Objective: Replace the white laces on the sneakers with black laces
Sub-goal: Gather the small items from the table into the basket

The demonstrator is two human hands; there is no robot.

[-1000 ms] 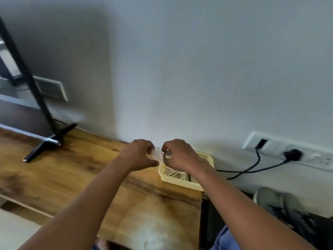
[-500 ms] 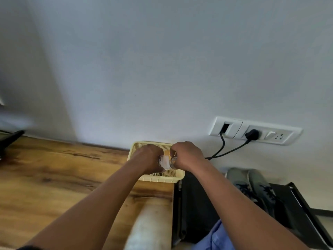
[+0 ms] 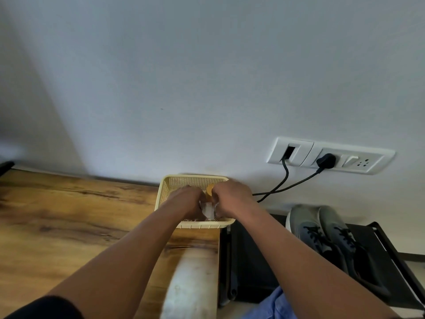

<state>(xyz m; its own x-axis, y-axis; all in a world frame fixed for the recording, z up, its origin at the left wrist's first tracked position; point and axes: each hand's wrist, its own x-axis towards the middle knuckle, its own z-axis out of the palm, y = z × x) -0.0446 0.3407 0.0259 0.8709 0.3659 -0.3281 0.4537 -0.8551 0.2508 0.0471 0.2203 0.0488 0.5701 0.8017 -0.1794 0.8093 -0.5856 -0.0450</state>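
Head view: left hand (image 3: 186, 201) & right hand (image 3: 232, 198) both pinching small clear packet (image 3: 208, 209) over yellow basket (image 3: 195, 180) at tabletop (image 3: 69, 215) edge, prob. so contents drop in; sneakers (image 3: 322, 229) on black rack, right, dark-laced

Soft daylight, broad shadow on left wall (image 3: 34, 111), slight blur, wide-angle warping.

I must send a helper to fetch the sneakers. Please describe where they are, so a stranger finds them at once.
Start at the white wall socket strip with two black cables. Right below it, beside the wooden table, stands a black rack. The grey sneakers sit on it as a pair, the only shoes, already showing dark laces.
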